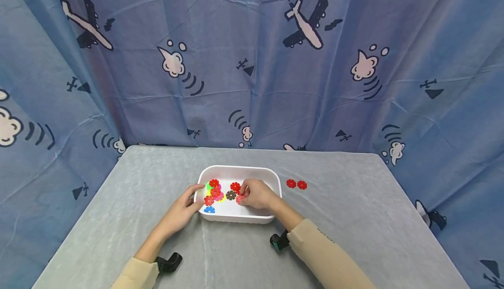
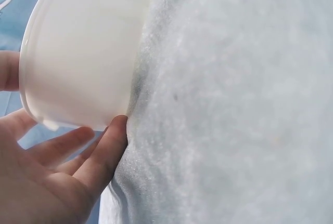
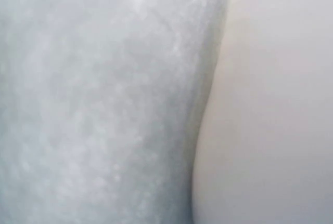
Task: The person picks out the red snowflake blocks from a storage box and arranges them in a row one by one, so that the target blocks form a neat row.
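A white plastic tray (image 1: 246, 219) holds several notched, flower-shaped plastic discs. Red discs (image 1: 214, 183) overlap yellow, pink and green ones at its left end, a blue disc (image 1: 209, 209) lies in the near left corner, and a dark brown disc (image 1: 230, 195) is near the middle. My left hand (image 1: 182, 208) grips the tray's left end, fingers against the outer wall in the left wrist view. Inside the tray, my right hand (image 1: 257, 194) pinches at a red disc (image 1: 239, 199), partly hidden by the fingertips. The right wrist view shows only blurred tray wall and cloth.
Two red discs (image 1: 296, 184) lie side by side on the grey cloth-covered table (image 1: 346, 219), right of the tray. A blue curtain (image 1: 244, 83) printed with planes hangs behind the table and along both sides.
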Demonstrator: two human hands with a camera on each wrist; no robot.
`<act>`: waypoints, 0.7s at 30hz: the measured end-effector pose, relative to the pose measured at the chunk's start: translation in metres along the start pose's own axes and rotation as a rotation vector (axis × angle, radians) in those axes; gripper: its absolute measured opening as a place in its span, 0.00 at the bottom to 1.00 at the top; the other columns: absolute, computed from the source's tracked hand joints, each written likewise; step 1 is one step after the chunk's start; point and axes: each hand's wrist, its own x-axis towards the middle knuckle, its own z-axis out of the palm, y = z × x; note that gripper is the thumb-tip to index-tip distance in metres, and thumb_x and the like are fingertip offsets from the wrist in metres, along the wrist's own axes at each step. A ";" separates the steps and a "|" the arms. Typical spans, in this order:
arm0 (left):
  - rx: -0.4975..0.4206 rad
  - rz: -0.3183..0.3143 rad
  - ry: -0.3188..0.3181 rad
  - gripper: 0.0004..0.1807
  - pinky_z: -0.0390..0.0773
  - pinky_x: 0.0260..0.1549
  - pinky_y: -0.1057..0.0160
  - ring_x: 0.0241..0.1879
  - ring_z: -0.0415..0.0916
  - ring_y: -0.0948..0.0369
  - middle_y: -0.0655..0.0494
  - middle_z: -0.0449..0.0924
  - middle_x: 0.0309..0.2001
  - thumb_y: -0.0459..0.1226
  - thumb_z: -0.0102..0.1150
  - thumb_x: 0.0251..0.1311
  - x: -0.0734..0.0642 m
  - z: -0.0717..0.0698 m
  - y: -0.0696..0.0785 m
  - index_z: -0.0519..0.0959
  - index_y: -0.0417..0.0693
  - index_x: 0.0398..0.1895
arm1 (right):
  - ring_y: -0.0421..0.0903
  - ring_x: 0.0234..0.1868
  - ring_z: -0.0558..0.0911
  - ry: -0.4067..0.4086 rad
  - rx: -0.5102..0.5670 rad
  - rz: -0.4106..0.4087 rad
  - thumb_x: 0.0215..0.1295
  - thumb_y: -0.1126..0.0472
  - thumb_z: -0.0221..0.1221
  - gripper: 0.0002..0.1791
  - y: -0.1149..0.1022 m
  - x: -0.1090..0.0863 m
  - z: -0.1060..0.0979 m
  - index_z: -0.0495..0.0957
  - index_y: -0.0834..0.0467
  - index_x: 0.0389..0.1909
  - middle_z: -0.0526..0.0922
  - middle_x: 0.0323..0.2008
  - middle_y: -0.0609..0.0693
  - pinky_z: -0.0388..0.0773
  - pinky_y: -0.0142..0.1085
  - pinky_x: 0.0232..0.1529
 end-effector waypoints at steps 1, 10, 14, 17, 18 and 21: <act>0.000 0.000 0.000 0.26 0.68 0.65 0.40 0.69 0.67 0.38 0.39 0.64 0.73 0.39 0.55 0.74 0.000 0.000 0.000 0.67 0.50 0.73 | 0.42 0.28 0.73 0.000 0.002 0.003 0.52 0.64 0.76 0.14 0.000 0.000 0.000 0.78 0.55 0.31 0.75 0.24 0.45 0.70 0.33 0.31; 0.002 0.003 -0.002 0.26 0.69 0.64 0.39 0.69 0.66 0.38 0.39 0.64 0.74 0.40 0.55 0.74 0.000 0.000 0.001 0.67 0.51 0.73 | 0.42 0.29 0.73 0.004 0.044 0.028 0.51 0.65 0.77 0.15 -0.001 -0.001 -0.002 0.78 0.56 0.31 0.75 0.25 0.46 0.70 0.33 0.32; -0.003 0.007 -0.001 0.26 0.69 0.64 0.39 0.69 0.67 0.38 0.39 0.64 0.73 0.39 0.55 0.74 0.000 0.000 0.001 0.67 0.51 0.73 | 0.42 0.29 0.73 0.002 0.048 0.021 0.51 0.66 0.77 0.15 -0.001 -0.001 -0.002 0.79 0.57 0.32 0.75 0.25 0.46 0.70 0.33 0.32; -0.004 0.005 -0.002 0.26 0.69 0.64 0.39 0.69 0.67 0.38 0.39 0.64 0.73 0.39 0.55 0.74 0.000 0.000 0.001 0.67 0.50 0.73 | 0.42 0.28 0.73 -0.004 0.053 0.012 0.51 0.66 0.77 0.15 0.000 -0.001 -0.001 0.79 0.57 0.32 0.75 0.25 0.46 0.70 0.34 0.32; -0.007 0.004 -0.002 0.26 0.69 0.64 0.39 0.69 0.67 0.38 0.39 0.64 0.73 0.38 0.55 0.74 0.000 0.000 0.001 0.67 0.50 0.73 | 0.42 0.28 0.73 -0.006 0.057 0.009 0.51 0.67 0.76 0.14 0.000 -0.001 -0.001 0.78 0.57 0.31 0.75 0.24 0.46 0.70 0.34 0.32; -0.013 0.001 -0.003 0.26 0.69 0.64 0.40 0.69 0.67 0.39 0.39 0.64 0.73 0.38 0.55 0.74 -0.001 0.000 0.002 0.67 0.49 0.73 | 0.42 0.27 0.74 -0.015 0.085 0.013 0.53 0.68 0.74 0.13 -0.001 -0.001 0.000 0.78 0.56 0.32 0.75 0.24 0.46 0.70 0.33 0.31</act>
